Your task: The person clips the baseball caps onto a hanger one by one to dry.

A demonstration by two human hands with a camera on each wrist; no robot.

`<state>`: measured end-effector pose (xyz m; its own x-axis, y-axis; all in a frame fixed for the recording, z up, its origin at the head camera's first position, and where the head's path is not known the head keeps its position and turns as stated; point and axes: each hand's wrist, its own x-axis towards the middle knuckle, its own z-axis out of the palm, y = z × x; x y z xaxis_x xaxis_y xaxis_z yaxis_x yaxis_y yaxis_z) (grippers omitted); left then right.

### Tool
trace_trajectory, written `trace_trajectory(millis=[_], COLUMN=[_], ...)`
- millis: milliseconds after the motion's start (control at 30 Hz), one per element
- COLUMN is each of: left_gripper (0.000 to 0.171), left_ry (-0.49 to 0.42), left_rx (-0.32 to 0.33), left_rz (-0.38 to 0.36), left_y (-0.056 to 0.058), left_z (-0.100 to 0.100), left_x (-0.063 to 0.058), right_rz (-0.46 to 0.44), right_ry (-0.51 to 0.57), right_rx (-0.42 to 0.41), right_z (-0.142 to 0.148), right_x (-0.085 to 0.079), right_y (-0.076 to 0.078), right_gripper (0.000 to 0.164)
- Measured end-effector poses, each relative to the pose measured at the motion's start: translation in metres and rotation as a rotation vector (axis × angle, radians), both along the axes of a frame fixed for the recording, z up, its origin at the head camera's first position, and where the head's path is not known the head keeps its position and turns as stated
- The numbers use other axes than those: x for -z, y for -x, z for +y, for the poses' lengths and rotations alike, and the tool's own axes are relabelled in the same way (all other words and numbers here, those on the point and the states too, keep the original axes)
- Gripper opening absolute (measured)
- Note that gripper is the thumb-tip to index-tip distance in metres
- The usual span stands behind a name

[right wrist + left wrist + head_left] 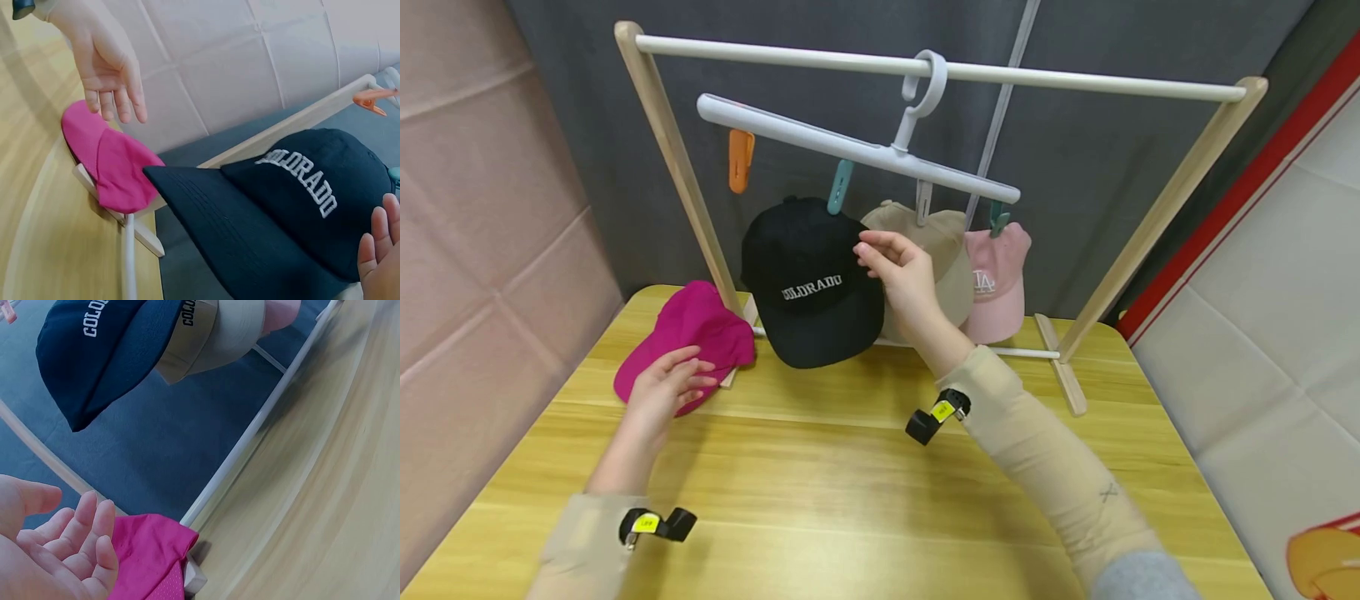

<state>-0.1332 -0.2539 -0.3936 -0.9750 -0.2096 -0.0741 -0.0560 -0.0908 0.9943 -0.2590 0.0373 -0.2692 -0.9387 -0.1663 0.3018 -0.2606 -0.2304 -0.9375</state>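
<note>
Black cap (816, 250), beige cap (953, 258), pink cap (1006, 287) clipped on hanger (820, 140). Magenta cap (688, 321) unclipped, left on table (820, 492); orange clip (741, 162) bare, so likely one to go. Right hand (910, 283) by black, left hand (666, 387) by magenta: both empty, fingers loosely bent.

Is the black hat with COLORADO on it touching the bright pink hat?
Apart. The left wrist view shows it: plenty of dark backdrop shows between the black hat's brim and the bright pink hat.
</note>
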Motion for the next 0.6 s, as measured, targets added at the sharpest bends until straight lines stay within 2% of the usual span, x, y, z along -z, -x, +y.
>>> trace_trajectory(millis=[200, 300, 400, 533, 600], left_gripper=[0.015, 0.015, 0.023, 0.037, 0.041], left_ry=[-0.076, -0.086, -0.076, -0.085, -0.103], left_rx=[-0.010, -0.019, -0.015, -0.033, -0.045], left_rz=[0.048, 0.080, 0.120, 0.140, 0.139], left_y=[-0.009, -0.010, -0.004, 0.013, 0.021], left_z=[0.001, -0.004, -0.021, -0.060, -0.076], left_x=[-0.007, -0.001, 0.021, 0.072, 0.094], right_rz=[0.036, 0.062, 0.081, 0.087, 0.089], right_ry=[0.007, -0.010, -0.020, -0.010, -0.004], right_rx=[-0.034, -0.044, -0.052, -0.071, -0.085], right_z=[-0.003, -0.005, -0.007, -0.011, -0.013], right_x=[0.008, 0.013, 0.017, 0.024, 0.027], right_y=[-0.009, -0.013, -0.018, -0.023, -0.027], right_gripper=[0.021, 0.020, 0.020, 0.019, 0.018])
